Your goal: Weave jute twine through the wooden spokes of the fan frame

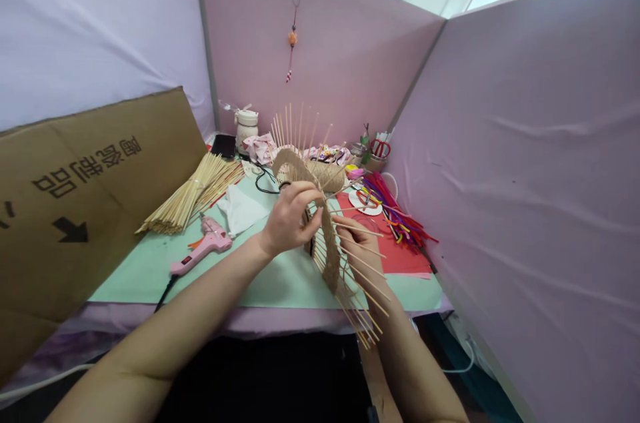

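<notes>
A half-woven basket frame (329, 246) is held up on its side over the table; it has a brown twine-like band with many thin wooden sticks fanning out from it. My left hand (293, 217) pinches the band near its upper middle, thumb against fingers, with a dark ring-like loop beside the index knuckle. On the other side, my right hand (361, 246) is closed among the protruding sticks, its fingertips against the frame; the sticks partly cover them. Thin brown strands hang near the right wrist. Behind the frame lies a roll of twine (327, 176).
A pink glue gun (203, 249), a bundle of sticks (187, 199) and a white cloth (243, 209) lie left. A cardboard sheet (115, 209) leans there. Coloured pipe cleaners (395, 209) on red paper (405, 259), scissors (381, 148) and a white bottle (247, 129) stand around.
</notes>
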`<state>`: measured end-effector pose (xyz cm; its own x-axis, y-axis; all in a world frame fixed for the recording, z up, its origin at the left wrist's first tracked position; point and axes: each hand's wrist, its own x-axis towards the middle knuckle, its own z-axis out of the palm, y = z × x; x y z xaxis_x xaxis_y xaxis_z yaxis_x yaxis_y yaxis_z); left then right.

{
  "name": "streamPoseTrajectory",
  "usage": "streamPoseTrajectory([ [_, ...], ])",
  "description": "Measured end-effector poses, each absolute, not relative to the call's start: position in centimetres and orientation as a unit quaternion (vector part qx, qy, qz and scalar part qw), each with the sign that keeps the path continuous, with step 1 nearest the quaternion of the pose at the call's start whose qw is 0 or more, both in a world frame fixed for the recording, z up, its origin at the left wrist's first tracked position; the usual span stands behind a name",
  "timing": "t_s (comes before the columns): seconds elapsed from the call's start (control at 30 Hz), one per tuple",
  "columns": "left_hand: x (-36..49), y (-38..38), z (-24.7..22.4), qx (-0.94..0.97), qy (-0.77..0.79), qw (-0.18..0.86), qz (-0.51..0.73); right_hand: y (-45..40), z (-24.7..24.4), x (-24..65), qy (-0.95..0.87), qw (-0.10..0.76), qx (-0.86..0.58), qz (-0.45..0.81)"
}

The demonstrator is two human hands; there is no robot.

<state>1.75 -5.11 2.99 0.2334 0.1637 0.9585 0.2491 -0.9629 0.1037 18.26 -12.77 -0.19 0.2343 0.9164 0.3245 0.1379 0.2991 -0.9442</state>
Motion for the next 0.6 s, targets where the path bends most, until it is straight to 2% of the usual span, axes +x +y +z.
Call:
streamPoseTrajectory([
  [0.13, 2.1, -6.1, 3.5, -0.815, -0.156, 0.012, -0.558, -12.9, -0.1, 18.1, -0.523, 0.607, -0.501, 0.327],
  [0.33, 2.2, -6.1, 4.7, -0.866, -0.194, -0.119, -0.446, -13.0, 0.4, 18.6, -0.514, 0.59, -0.524, 0.335],
  [0.47, 1.9, -5.9, 6.3, -0.9, -0.199, -0.154, -0.355, -12.8, 0.3, 19.1, -0.532, 0.584, -0.526, 0.315],
  [0.6, 1.8, -5.4, 7.1, -0.901, -0.203, -0.19, -0.334, -12.5, -0.1, 19.8, -0.555, 0.584, -0.501, 0.316],
])
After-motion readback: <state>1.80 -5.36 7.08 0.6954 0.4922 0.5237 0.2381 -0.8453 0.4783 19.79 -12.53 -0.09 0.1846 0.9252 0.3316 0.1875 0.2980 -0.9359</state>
